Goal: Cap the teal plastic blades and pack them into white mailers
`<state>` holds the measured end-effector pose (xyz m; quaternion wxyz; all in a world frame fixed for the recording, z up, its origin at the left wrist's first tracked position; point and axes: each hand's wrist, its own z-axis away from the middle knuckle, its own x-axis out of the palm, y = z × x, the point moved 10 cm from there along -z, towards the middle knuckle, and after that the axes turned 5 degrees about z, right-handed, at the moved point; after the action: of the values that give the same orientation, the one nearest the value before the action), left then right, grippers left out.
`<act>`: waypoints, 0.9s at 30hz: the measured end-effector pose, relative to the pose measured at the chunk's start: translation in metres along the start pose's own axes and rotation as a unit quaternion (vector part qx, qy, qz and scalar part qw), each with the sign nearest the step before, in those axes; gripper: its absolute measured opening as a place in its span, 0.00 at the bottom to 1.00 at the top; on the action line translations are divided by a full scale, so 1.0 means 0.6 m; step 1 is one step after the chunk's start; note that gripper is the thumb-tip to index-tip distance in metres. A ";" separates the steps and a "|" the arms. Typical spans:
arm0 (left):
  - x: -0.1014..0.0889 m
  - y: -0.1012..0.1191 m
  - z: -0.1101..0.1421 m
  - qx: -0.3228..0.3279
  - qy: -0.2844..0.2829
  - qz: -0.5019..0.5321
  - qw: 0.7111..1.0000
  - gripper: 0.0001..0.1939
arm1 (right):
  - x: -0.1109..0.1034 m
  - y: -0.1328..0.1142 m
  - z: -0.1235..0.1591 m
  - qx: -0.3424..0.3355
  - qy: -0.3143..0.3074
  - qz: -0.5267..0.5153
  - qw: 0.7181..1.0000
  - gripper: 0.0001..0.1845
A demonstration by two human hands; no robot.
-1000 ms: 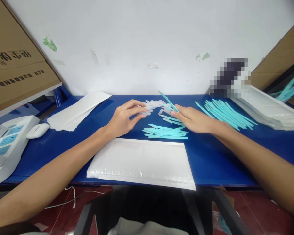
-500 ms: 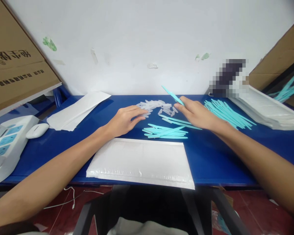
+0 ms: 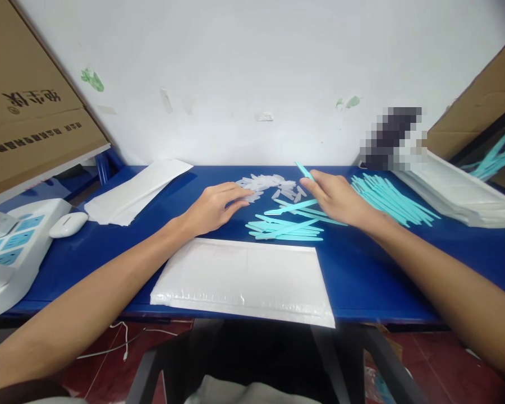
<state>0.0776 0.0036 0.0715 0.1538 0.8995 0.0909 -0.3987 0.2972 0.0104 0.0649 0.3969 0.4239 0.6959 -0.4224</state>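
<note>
My right hand (image 3: pixel 334 193) is closed on a turquoise eyebrow razor (image 3: pixel 303 170), whose end sticks up beyond the thumb. Below the fingers another turquoise razor (image 3: pixel 288 208) points left; whether the hand touches it I cannot tell. Several more razors (image 3: pixel 284 230) lie loosely just in front. My left hand (image 3: pixel 219 207) rests at the left edge of a heap of small translucent caps (image 3: pixel 263 182), thumb and fingers slightly apart. Its fingertips reach the nearest caps, and I see nothing held in them.
A white padded envelope (image 3: pixel 244 280) lies at the table's front edge. More razors (image 3: pixel 393 199) are heaped right, beside stacked white trays (image 3: pixel 467 188). Flat white envelopes (image 3: pixel 137 191), a white earbud-style case (image 3: pixel 68 224) and a power strip (image 3: pixel 17 241) lie left. A cardboard box (image 3: pixel 37 67) leans in.
My right hand first moved back to the right with a razor. Another razor now lies slanting over the loose ones below it. My left hand has barely moved.
</note>
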 end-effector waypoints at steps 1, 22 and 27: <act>-0.001 -0.001 0.000 0.001 0.001 -0.002 1.000 0.13 | 0.000 0.000 0.000 -0.002 -0.003 0.012 1.000 0.23; 0.004 -0.001 0.000 0.027 -0.011 -0.027 0.999 0.14 | 0.044 -0.050 0.033 -0.136 -0.158 0.163 0.964 0.25; 0.003 -0.004 0.001 0.023 -0.009 -0.039 0.999 0.16 | 0.035 -0.040 0.029 -0.085 -0.147 0.167 0.971 0.28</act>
<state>0.0777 0.0060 0.0689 0.1179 0.8948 0.1152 -0.4149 0.2717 -0.0072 0.0458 0.5948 0.4322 0.5824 -0.3467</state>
